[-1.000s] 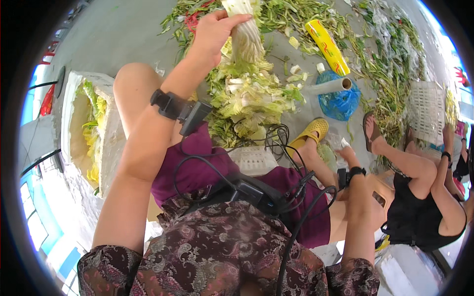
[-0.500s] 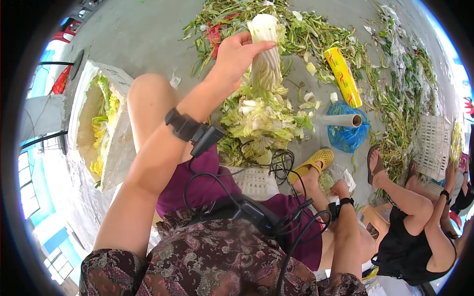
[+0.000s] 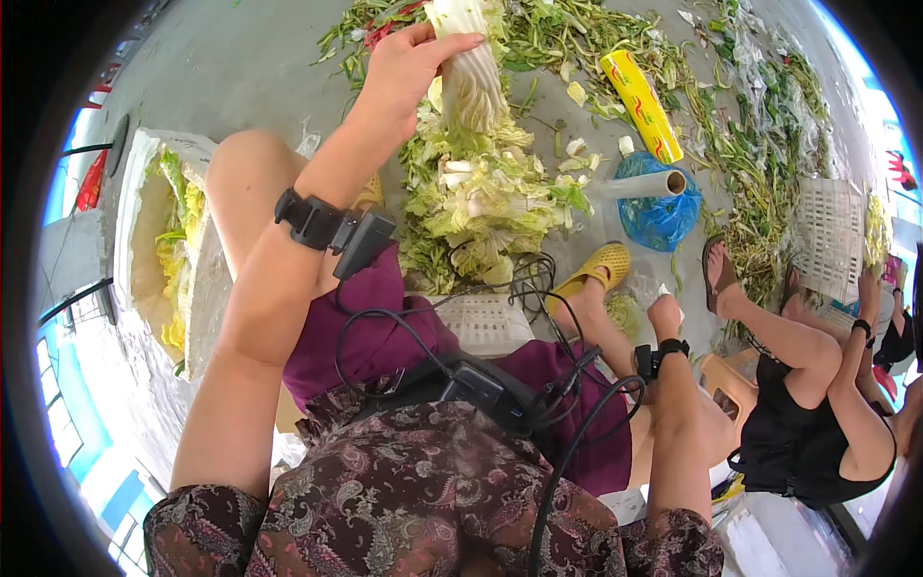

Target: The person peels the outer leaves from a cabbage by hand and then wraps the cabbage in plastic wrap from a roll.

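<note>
My left hand (image 3: 404,72) is stretched far forward and pinches a pale napa cabbage leaf (image 3: 473,82), which hangs down with its ribbed white side showing. Below it lies a heap of loose cabbage leaves (image 3: 481,197) on the floor. My right hand (image 3: 664,315) is closed beside my right leg. Something whitish shows at its fingers, too small and partly hidden to name. Next to it on the floor lies some clear plastic with a green cabbage (image 3: 625,313) near my yellow clog (image 3: 594,277).
A yellow roll (image 3: 642,106), a roll of clear film (image 3: 639,186) and a blue bag (image 3: 663,216) lie ahead right. Vegetable scraps (image 3: 750,183) litter the floor. A foam box (image 3: 144,250) stands left, a white crate (image 3: 486,322) between my legs. A co-worker (image 3: 808,433) sits right, by another crate (image 3: 832,236).
My left hand, still holding the cabbage leaf, sits further up and left in the picture. The whole view has shifted as well. My right hand has risen slightly beside the leg.
</note>
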`<act>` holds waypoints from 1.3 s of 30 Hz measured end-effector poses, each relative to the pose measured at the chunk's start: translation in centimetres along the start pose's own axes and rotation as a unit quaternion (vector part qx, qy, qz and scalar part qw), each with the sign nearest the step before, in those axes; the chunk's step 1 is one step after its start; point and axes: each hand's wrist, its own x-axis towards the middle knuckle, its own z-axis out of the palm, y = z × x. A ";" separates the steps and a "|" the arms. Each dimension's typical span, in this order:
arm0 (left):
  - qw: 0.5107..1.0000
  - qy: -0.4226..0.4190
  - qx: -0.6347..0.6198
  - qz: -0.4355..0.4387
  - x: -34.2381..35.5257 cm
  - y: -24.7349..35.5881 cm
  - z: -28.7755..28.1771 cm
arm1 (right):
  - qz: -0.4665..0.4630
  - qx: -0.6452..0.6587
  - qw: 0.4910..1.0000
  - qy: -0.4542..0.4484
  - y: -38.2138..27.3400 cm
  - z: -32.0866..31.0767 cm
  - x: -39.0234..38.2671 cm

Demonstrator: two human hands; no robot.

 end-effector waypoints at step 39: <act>0.998 0.002 -0.011 -0.064 0.4 2.9 -0.8 | 0.071 0.115 0.987 -0.090 -2.8 6.7 5.6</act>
